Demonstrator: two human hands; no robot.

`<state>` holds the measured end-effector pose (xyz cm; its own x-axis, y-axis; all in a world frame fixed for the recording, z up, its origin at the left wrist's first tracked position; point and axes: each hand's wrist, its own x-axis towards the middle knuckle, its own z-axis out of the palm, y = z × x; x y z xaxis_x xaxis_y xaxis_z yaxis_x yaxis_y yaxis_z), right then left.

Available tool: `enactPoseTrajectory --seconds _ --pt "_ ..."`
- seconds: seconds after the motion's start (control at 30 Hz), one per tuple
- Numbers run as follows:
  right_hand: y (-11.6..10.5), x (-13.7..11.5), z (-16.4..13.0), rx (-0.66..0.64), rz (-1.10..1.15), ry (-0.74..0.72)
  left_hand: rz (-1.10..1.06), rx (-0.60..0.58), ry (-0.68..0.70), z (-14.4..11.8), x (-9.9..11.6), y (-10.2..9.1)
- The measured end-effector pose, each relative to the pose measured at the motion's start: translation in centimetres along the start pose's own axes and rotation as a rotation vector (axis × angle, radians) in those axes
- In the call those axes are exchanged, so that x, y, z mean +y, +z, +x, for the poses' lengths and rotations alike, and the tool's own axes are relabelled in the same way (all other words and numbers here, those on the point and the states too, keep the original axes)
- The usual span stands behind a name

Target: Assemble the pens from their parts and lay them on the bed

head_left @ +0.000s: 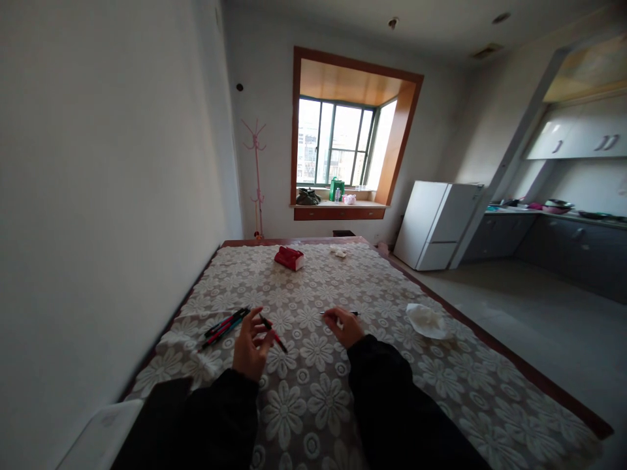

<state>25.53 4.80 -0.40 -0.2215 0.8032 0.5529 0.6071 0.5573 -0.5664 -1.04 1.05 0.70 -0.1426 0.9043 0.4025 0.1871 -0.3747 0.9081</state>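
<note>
The left hand [252, 341] is around a red and black pen [280, 343], with its fingers curved and the thumb apart from the fingertips. I cannot tell if it grasps this pen or if the pen only lies on the tablecloth [304, 427] behind the thumb. The right hand [345, 325] has its fingers bent inward; the ends of a dark thin pen [355, 313] appear on both sides of it, but whether this pen is pinched or lies behind is also hidden.

Just to the left of the left hand lies a loose bunch of pens [225, 326], in red, black and blue-green; they overlap, so I cannot count them. In my judgement, the handling is partway: several pens lie together, while 2 remain apart from the bunch, 1 at each hand. Beyond both hands there is a red packet [289, 258], and to the right of the right hand, a crumpled white tissue [427, 321]; neither is touched.
</note>
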Motion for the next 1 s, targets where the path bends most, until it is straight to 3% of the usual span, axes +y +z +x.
enactPoseTrajectory --seconds 0.13,0.27,0.47,0.6,0.83,1.0 --pt "2.0 -3.2 -0.9 -0.191 0.068 -0.144 -0.174 -0.016 -0.104 -0.4 -0.4 0.8" --pt "2.6 -4.0 -1.5 -0.288 -0.013 -0.14 -0.153 -0.083 -0.176 -0.7 -0.7 1.1" --pt "2.0 -3.4 -1.4 -0.179 -0.128 -0.11 0.09 -0.231 -0.135 -0.7 -0.7 0.5" --pt "2.0 -2.7 -1.3 -0.194 -0.125 -0.12 0.281 -0.261 -0.081 -0.6 -0.8 0.2" --pt "2.2 -1.9 -1.4 -0.162 -0.018 -0.088 0.425 -0.281 0.023 -0.6 -0.8 0.0" --pt "2.6 -1.9 -1.6 -0.21 -0.038 -0.099 0.559 -0.386 0.056 -0.7 -0.2 -0.3"
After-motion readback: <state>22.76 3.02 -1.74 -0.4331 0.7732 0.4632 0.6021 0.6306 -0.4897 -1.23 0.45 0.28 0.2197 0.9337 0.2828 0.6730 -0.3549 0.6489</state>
